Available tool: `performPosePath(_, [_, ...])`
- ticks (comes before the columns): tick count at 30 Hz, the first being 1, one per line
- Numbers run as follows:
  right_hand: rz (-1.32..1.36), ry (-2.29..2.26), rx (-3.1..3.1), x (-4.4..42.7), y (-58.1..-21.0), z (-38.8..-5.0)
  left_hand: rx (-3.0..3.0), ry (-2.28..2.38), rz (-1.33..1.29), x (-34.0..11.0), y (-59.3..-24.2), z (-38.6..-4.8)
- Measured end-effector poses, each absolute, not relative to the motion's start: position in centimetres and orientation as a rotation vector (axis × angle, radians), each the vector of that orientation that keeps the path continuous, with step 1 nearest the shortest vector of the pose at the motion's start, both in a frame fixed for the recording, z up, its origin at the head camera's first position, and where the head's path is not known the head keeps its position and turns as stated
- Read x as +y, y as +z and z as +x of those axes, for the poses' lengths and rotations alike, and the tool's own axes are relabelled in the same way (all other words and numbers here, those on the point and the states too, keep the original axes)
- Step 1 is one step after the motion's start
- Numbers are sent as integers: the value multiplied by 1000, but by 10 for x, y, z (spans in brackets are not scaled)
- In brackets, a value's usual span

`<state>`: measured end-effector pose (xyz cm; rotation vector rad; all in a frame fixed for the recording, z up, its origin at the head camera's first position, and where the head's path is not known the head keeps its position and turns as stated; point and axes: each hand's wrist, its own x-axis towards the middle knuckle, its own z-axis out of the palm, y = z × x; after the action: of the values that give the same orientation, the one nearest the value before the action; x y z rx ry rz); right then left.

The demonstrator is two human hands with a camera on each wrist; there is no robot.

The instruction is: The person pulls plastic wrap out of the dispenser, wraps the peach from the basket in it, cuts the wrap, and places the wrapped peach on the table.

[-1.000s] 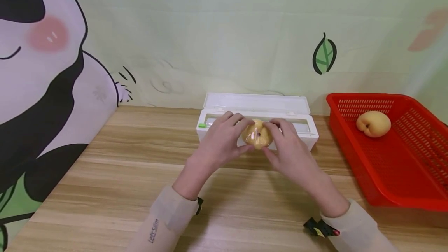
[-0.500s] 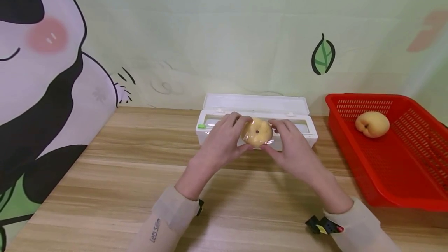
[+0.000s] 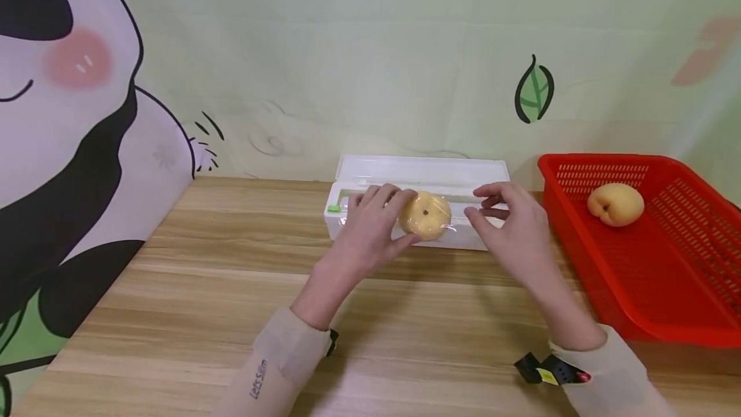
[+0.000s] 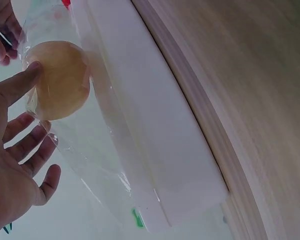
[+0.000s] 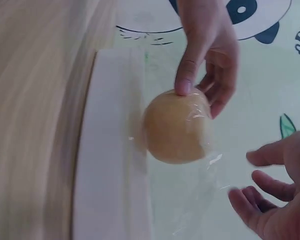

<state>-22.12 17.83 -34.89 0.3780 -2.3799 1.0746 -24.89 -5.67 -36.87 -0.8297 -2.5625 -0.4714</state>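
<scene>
My left hand [image 3: 373,224] holds a round yellow peach [image 3: 427,214] between thumb and fingers, its dark stem spot facing me. Clear cling film [image 4: 97,170] lies over the peach and stretches down towards a white cling film dispenser [image 3: 347,227] just behind. The dispenser's lid [image 3: 422,172] is raised, and a green slider [image 3: 334,208] sits at its left end. To the right of the peach, my right hand [image 3: 515,230] is apart from it, fingers loosely bent and spread from the thumb. In the right wrist view those fingers [image 5: 270,185] hold nothing visible.
A red plastic basket [image 3: 608,295] stands at the right, with another yellow peach [image 3: 616,204] in it. The wooden table [image 3: 231,288] runs back to a wall hanging [image 3: 405,82] printed with a panda and a leaf.
My right hand has let go of the peach's right side and moved right, its fingers parting. My left hand keeps its grip; the peach has turned slightly, showing its stem spot more squarely.
</scene>
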Motion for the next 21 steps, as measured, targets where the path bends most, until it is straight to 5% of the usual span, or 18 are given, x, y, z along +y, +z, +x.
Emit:
performPosePath(4, [383,965,-2310,177,-342,-213,-2553,-470,-824,-58,-369,-249])
performPosePath(12, [835,616,-2445,148,-353,-211,-2561,-471,-803,-58,-369,-250])
performPosePath(21, [920,316,-2445,130,-367,-227,-2557,-489,-792,-59,-370,-250])
